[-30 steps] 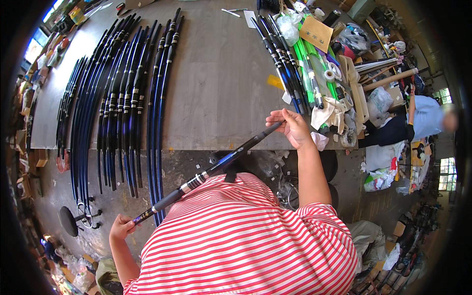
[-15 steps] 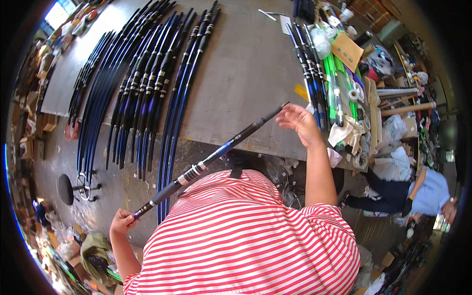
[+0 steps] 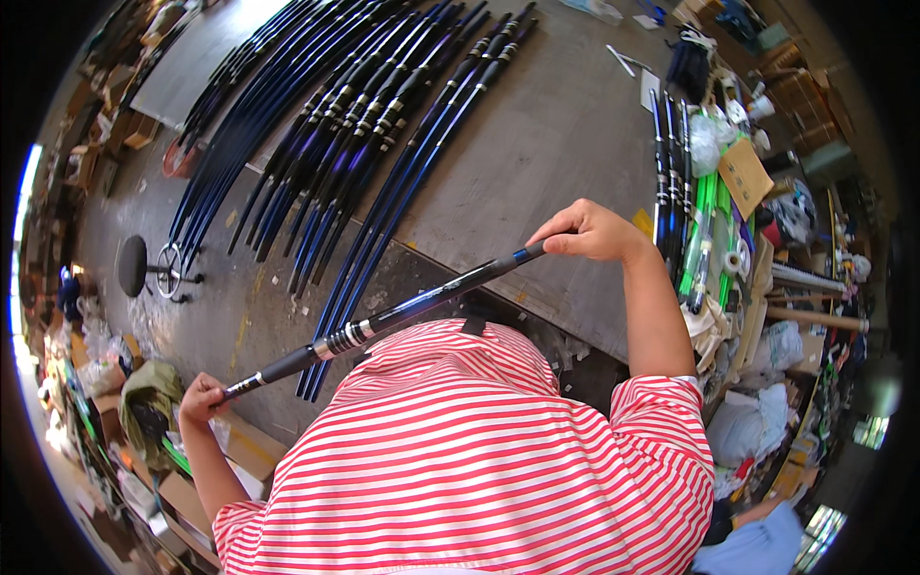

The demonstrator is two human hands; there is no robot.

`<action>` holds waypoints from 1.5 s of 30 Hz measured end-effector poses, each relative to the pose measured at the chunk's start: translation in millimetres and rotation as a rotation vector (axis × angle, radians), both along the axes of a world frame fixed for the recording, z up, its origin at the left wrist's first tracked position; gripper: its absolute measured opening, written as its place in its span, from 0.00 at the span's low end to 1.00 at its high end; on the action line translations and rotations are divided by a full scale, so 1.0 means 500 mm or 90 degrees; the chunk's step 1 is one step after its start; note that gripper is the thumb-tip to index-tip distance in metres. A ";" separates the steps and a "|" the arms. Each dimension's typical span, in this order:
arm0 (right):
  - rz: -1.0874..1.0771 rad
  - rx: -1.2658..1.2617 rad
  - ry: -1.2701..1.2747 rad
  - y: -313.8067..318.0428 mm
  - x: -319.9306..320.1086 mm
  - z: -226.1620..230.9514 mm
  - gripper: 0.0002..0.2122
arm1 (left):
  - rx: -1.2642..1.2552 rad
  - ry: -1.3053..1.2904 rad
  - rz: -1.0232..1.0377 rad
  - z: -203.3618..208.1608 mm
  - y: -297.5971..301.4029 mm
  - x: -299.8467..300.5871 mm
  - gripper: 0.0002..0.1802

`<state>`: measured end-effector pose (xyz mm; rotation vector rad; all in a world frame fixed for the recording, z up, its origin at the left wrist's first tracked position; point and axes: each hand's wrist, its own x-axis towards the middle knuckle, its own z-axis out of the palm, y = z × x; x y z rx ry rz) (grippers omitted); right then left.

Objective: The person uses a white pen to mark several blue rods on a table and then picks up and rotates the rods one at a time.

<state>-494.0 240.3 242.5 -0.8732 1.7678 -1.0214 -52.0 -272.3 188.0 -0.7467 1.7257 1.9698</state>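
Observation:
A dark blue and black fishing rod [image 3: 412,309], collapsed short with silver rings round its grip, lies slantwise across my front. My left hand [image 3: 202,398] is closed round its lower butt end at the left. At the upper right end, my right hand [image 3: 594,232] is bent over the tip, its thumb and fingers closed on it. Beyond the rod, several similar rods [image 3: 369,105] lie side by side on the grey table [image 3: 546,144], their ends jutting past its near edge.
Three or so more rods [image 3: 674,172] lie at the table's right, beside green-wrapped ones [image 3: 707,225] and a brown envelope [image 3: 745,178]. A round stool [image 3: 134,265] stands on the floor at left. Boxes [image 3: 244,446] and bags crowd both sides. Another person's blue clothing [image 3: 752,546] shows at lower right.
My right hand, open beside the rod's tip before, has closed on it. The rod's butt end has shifted left with my left hand. The whole view has turned.

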 end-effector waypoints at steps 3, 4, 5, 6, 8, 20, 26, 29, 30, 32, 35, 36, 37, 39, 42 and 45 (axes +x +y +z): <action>-0.027 -0.056 -0.033 -0.004 -0.009 -0.031 0.09 | -0.006 -0.002 0.102 -0.004 -0.037 0.072 0.24; -0.027 -0.054 -0.044 -0.008 -0.009 -0.037 0.09 | -0.020 -0.016 0.165 -0.007 -0.042 0.096 0.22; -0.028 -0.052 -0.055 -0.011 -0.011 -0.041 0.09 | -0.048 -0.018 0.198 -0.015 -0.052 0.120 0.20; -0.028 -0.048 -0.067 -0.017 -0.009 -0.047 0.09 | -0.076 -0.022 0.232 -0.022 -0.058 0.141 0.19; -0.027 -0.045 -0.053 -0.028 -0.005 -0.050 0.09 | -0.083 -0.020 0.290 -0.026 -0.064 0.153 0.16; -0.020 -0.112 -0.027 -0.091 0.003 -0.026 0.09 | -0.141 0.036 0.579 -0.023 -0.018 0.187 0.13; -0.014 -0.121 -0.014 -0.097 -0.007 -0.041 0.10 | -0.148 0.054 0.655 -0.034 0.001 0.201 0.13; -0.019 -0.110 -0.027 -0.100 -0.009 -0.047 0.10 | -0.114 0.021 0.663 -0.014 0.014 0.200 0.13; -0.014 -0.109 -0.042 -0.102 -0.012 -0.052 0.10 | -0.121 0.020 0.659 -0.015 0.021 0.212 0.13; -0.014 -0.118 -0.048 -0.109 -0.014 -0.053 0.09 | -0.166 -0.005 0.674 -0.010 0.034 0.207 0.13; -0.021 -0.123 -0.027 -0.107 -0.015 -0.054 0.08 | -0.150 0.013 0.658 -0.002 0.056 0.191 0.13; -0.027 -0.113 -0.021 -0.104 -0.018 -0.058 0.08 | -0.138 0.028 0.649 -0.007 0.053 0.199 0.14; -0.033 -0.105 -0.004 -0.101 -0.020 -0.060 0.08 | -0.136 0.020 0.629 0.004 0.059 0.189 0.14; -0.053 -0.097 0.005 -0.097 -0.024 -0.074 0.08 | -0.137 0.020 0.614 0.015 0.077 0.169 0.14; -0.093 -0.093 0.006 -0.092 -0.028 -0.093 0.11 | -0.156 0.006 0.623 0.024 0.097 0.143 0.13; -0.124 -0.089 0.037 -0.092 -0.034 -0.111 0.17 | -0.181 0.008 0.602 0.010 0.106 0.143 0.14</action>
